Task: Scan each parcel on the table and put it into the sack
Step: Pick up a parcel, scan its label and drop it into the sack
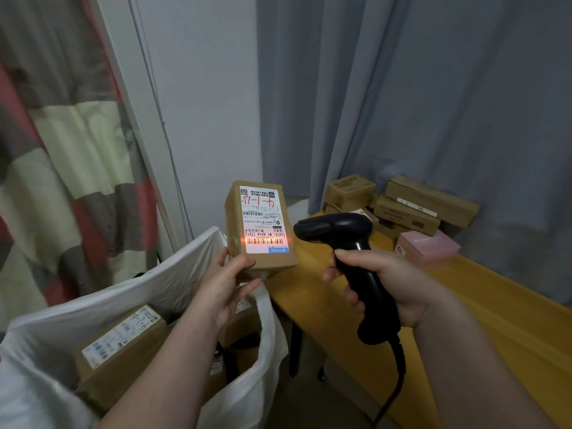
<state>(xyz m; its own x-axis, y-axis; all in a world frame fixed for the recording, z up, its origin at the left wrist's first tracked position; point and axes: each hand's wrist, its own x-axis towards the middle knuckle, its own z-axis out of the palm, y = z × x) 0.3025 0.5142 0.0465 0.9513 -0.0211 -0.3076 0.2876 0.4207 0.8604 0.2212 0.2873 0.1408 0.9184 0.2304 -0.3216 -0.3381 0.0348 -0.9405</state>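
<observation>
Brown cardboard forms the small oblong parcel [260,226], which the left hand [227,283] pinches at its lower end. The thumb lies on the labelled face and the fingers curl underneath. The parcel stands upright in the air, above the far edge of the open white plastic sack [173,274] and just left of the yellow wooden tabletop [464,320].

The right hand [387,283] is wrapped tightly round the handle of a black pistol-shaped barcode scanner [349,243], with the index finger laid across the front of the grip. The scanner's head points left at the parcel, close beside it but not touching. A red line of light [266,240] crosses the barcode low on the white shipping label.

Inside the sack lie several brown labelled boxes [120,345], partly hidden by the left forearm that crosses over the opening. At the tabletop's far end a stack of brown cardboard boxes [411,209] and a pink box [428,246] sit against a grey curtain [433,103]. A black cable [393,391] hangs from the scanner's handle. Both bare forearms rise from the bottom edge, and the right wrist is bent inward.
</observation>
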